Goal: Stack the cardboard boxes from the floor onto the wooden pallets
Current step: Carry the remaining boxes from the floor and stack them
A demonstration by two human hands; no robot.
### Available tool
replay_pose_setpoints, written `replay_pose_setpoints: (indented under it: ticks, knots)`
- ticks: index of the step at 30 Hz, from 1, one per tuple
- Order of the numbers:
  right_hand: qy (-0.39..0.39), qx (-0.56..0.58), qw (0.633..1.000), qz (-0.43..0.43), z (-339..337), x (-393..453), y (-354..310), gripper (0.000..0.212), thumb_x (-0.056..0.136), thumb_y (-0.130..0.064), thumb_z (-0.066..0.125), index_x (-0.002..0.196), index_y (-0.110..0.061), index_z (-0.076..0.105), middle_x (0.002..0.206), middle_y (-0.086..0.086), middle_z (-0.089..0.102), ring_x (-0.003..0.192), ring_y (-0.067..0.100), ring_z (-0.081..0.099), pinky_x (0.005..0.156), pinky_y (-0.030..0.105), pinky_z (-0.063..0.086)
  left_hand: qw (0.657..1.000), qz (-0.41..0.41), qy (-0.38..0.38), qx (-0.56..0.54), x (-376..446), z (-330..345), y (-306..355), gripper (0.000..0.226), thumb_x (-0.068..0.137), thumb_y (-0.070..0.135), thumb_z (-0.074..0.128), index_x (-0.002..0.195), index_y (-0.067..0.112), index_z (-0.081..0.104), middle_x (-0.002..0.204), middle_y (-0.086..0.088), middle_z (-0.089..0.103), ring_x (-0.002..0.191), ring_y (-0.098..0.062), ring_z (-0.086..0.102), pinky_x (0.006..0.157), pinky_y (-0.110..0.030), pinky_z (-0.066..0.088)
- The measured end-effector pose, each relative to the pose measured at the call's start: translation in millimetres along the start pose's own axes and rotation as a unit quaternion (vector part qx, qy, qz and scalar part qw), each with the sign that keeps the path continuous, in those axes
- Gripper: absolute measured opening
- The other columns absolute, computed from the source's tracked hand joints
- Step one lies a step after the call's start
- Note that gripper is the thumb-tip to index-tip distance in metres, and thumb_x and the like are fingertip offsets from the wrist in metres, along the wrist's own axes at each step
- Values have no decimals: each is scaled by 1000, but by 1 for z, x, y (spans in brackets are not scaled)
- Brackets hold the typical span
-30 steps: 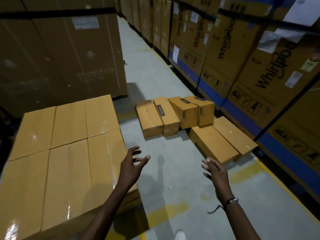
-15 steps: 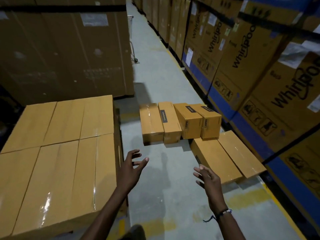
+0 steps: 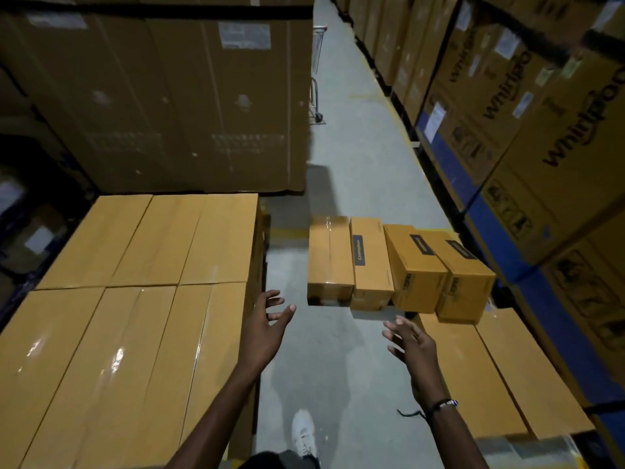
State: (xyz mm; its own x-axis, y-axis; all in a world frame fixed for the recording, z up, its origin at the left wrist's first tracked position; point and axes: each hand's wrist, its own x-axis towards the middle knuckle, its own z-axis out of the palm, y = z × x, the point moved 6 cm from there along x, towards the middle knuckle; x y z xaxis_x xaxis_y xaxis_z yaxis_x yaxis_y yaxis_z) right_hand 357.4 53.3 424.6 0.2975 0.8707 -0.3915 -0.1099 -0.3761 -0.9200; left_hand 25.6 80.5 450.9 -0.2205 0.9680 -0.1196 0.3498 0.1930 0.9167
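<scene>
Several long tan cardboard boxes lie on the grey floor ahead: a taped one [image 3: 329, 258], one with a dark label [image 3: 370, 262], and two more [image 3: 414, 265] [image 3: 465, 275] leaning on two flat boxes [image 3: 480, 374] at the right. A stack of the same boxes [image 3: 135, 299] fills the left; the pallet under it is hidden. My left hand [image 3: 267, 324] and my right hand [image 3: 411, 345] reach forward with spread fingers, empty, just short of the floor boxes.
Tall brown appliance cartons [image 3: 527, 106] line the right of the aisle, and big dark cartons [image 3: 189, 96] stand behind the stack. A metal trolley [image 3: 316, 96] stands far down the aisle. My white shoe [image 3: 304, 433] is on the concrete floor [image 3: 351, 157].
I have stepped closer to the floor boxes, which now lie nearer in view. Both hands stay empty and stretched forward, fingers spread.
</scene>
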Motion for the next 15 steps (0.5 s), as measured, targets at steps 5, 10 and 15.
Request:
replay_pose_setpoints:
  ticks: [5,10,15]
  knots:
    - [-1,-8,1000,-4,21,78,-27,31,102,-34,63,129,-19,66,113,0,78,110,20,73,98,46,56,1000,-13,0,-4,80,18,8,48,93,54,69,135,40,52,125,19,65,102,7,62,79,-21,51]
    - [-1,-12,1000,23,32,143,-46,29,102,-31,63,128,-18,67,111,2,79,108,17,73,96,43,56,999,-28,-8,-23,148,44,21,45,95,43,71,136,34,53,126,12,65,103,0,64,86,-37,60]
    - [-1,-16,998,55,42,222,-55,26,102,-28,65,125,-16,69,114,6,77,108,21,74,96,44,57,999,-52,-6,-16,219,72,20,49,96,38,72,139,29,51,127,8,64,102,-3,65,82,-28,56]
